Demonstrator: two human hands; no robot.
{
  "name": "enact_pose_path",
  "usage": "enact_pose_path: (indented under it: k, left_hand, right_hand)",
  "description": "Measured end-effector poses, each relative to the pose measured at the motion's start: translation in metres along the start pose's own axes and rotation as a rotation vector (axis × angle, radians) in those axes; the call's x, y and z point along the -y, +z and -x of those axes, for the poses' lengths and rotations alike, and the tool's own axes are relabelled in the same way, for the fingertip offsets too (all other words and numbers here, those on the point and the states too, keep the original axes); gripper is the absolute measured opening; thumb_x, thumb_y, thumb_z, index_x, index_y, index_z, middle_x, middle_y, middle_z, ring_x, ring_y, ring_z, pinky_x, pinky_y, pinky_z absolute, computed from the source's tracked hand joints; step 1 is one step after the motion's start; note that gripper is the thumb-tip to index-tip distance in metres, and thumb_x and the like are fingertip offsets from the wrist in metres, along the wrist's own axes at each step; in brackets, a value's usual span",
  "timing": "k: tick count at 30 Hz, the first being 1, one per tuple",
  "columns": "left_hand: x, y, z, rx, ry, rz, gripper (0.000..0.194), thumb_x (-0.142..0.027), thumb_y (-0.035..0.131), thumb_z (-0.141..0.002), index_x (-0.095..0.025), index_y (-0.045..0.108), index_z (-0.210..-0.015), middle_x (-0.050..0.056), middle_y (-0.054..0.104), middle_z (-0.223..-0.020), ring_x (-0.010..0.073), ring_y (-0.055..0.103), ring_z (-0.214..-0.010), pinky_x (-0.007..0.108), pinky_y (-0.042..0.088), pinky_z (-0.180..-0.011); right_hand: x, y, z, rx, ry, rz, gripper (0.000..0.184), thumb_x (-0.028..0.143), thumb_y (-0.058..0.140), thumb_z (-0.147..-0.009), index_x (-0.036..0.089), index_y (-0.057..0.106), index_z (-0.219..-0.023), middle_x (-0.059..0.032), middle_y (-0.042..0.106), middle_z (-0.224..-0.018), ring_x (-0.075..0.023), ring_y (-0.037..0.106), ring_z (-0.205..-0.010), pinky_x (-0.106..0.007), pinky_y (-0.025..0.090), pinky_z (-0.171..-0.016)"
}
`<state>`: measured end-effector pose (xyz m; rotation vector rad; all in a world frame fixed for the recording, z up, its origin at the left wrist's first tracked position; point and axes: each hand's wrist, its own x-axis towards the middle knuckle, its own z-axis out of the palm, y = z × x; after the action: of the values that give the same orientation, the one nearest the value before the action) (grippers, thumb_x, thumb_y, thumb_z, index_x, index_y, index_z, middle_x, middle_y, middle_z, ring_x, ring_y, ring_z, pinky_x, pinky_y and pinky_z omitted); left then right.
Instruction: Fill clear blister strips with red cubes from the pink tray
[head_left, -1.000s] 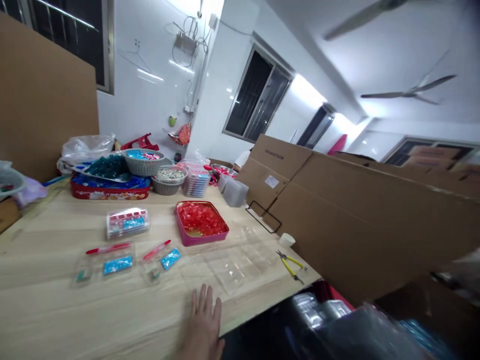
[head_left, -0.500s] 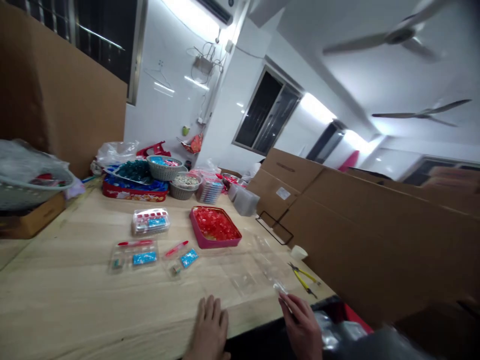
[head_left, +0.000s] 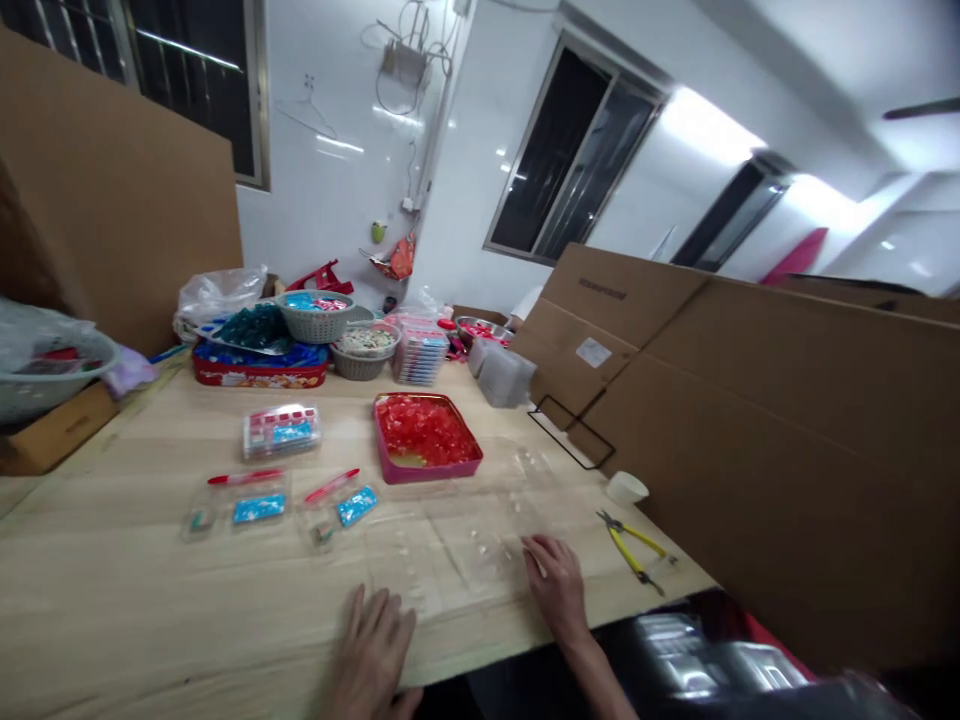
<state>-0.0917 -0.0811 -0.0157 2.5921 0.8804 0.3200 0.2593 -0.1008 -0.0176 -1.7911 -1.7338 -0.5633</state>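
My left hand (head_left: 375, 650) lies flat on the wooden table near its front edge, fingers spread and nothing in them. To its right, my right hand (head_left: 556, 588) pinches the edge of a clear plastic tray (head_left: 484, 555), hard to see against the wood. Left of it are two clear trays, one (head_left: 225, 505) and another (head_left: 330, 515), each with a red pen-like stick, a blue packet and a small piece. Behind them sits a stack of filled clear packs (head_left: 281, 432). A red tin (head_left: 431, 472) holds many small red pieces.
Yellow-handled pliers (head_left: 637, 552) and a white roll (head_left: 627, 488) lie at the right, beside a black wire frame (head_left: 571, 432) and a tall cardboard wall (head_left: 750, 400). Baskets (head_left: 319, 325) and stacked cases (head_left: 420, 355) stand at the back.
The view has tipped downward. My right hand has moved forward and left with the clear plastic, which now lies nearer my left hand. My left hand stays on the table.
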Motion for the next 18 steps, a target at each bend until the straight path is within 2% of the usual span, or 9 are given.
enact_pose_path:
  k: [2, 4, 7, 9, 11, 14, 16, 18]
  left_hand:
    - [-0.004, 0.013, -0.015, -0.078, 0.014, -0.069, 0.068, -0.033, 0.063, -0.069, -0.021, 0.043, -0.133, 0.017, 0.043, -0.139, 0.0399, 0.037, -0.128, 0.062, 0.027, -0.103]
    - [-0.014, 0.027, -0.036, -0.138, 0.022, -0.105, 0.076, -0.035, 0.065, -0.067, -0.023, 0.037, -0.137, 0.017, 0.035, -0.144, 0.0427, 0.031, -0.13, 0.065, 0.024, -0.102]
    - [-0.034, 0.046, -0.071, -0.152, -0.042, -0.137, 0.087, -0.038, 0.069, -0.063, -0.027, 0.03, -0.14, 0.015, 0.027, -0.147, 0.0472, 0.021, -0.133, 0.074, 0.008, -0.099]
    - [-0.043, 0.058, -0.089, -0.142, -0.103, -0.176, 0.088, -0.04, 0.07, -0.062, -0.029, 0.032, -0.139, 0.014, 0.025, -0.148, 0.0483, 0.017, -0.133, 0.076, -0.002, -0.097]
    - [-0.044, 0.068, -0.101, -0.14, -0.161, -0.227, 0.083, -0.043, 0.071, -0.062, -0.03, 0.037, -0.136, 0.014, 0.027, -0.147, 0.0484, 0.018, -0.133, 0.077, -0.004, -0.095]
    - [-0.028, 0.079, -0.104, -0.17, -0.117, -0.302, 0.076, -0.054, 0.067, -0.066, -0.028, 0.043, -0.133, 0.015, 0.036, -0.143, 0.047, 0.029, -0.129, 0.075, 0.007, -0.098]
    - [-0.013, 0.08, -0.099, -0.22, -0.005, -0.36, 0.071, -0.058, 0.061, -0.071, -0.026, 0.043, -0.132, 0.015, 0.043, -0.139, 0.0427, 0.037, -0.126, 0.068, 0.018, -0.102]
    - [-0.001, 0.076, -0.092, -0.296, 0.086, -0.427, 0.06, -0.054, 0.056, -0.078, -0.024, 0.047, -0.129, 0.013, 0.048, -0.136, 0.0363, 0.04, -0.126, 0.056, 0.025, -0.105]
  right_hand:
    - [-0.01, 0.001, 0.006, -0.002, 0.019, -0.015, 0.023, 0.022, 0.046, -0.087, 0.02, 0.067, -0.095, -0.0075, 0.066, -0.087, -0.0214, 0.059, -0.083, -0.038, 0.046, -0.075]
    - [-0.019, 0.0, 0.011, 0.001, 0.038, -0.034, 0.024, 0.021, 0.045, -0.087, 0.021, 0.067, -0.098, -0.0078, 0.065, -0.088, -0.0213, 0.058, -0.084, -0.037, 0.046, -0.075]
    - [-0.032, -0.001, 0.017, 0.026, 0.076, -0.085, 0.024, 0.023, 0.045, -0.088, 0.02, 0.066, -0.099, -0.0092, 0.064, -0.092, -0.0224, 0.058, -0.088, -0.037, 0.047, -0.076]
    - [-0.04, 0.0, 0.019, 0.04, 0.093, -0.122, 0.025, 0.026, 0.044, -0.09, 0.021, 0.066, -0.099, -0.01, 0.064, -0.094, -0.0233, 0.058, -0.09, -0.038, 0.047, -0.077]
    - [-0.052, 0.005, 0.021, 0.036, 0.084, -0.145, 0.027, 0.03, 0.043, -0.091, 0.021, 0.067, -0.099, -0.0105, 0.063, -0.093, -0.0241, 0.058, -0.089, -0.039, 0.047, -0.077]
    - [-0.075, 0.017, 0.018, 0.024, 0.051, -0.154, 0.031, 0.037, 0.042, -0.091, 0.02, 0.067, -0.099, -0.0114, 0.064, -0.092, -0.0247, 0.059, -0.087, -0.039, 0.047, -0.074]
    - [-0.091, 0.027, 0.012, 0.032, 0.041, -0.161, 0.034, 0.039, 0.041, -0.09, 0.019, 0.067, -0.099, -0.0119, 0.064, -0.092, -0.025, 0.06, -0.085, -0.039, 0.048, -0.072]
    - [-0.105, 0.036, 0.002, 0.047, 0.048, -0.171, 0.035, 0.039, 0.041, -0.089, 0.019, 0.068, -0.097, -0.012, 0.064, -0.091, -0.0253, 0.06, -0.084, -0.039, 0.049, -0.07]
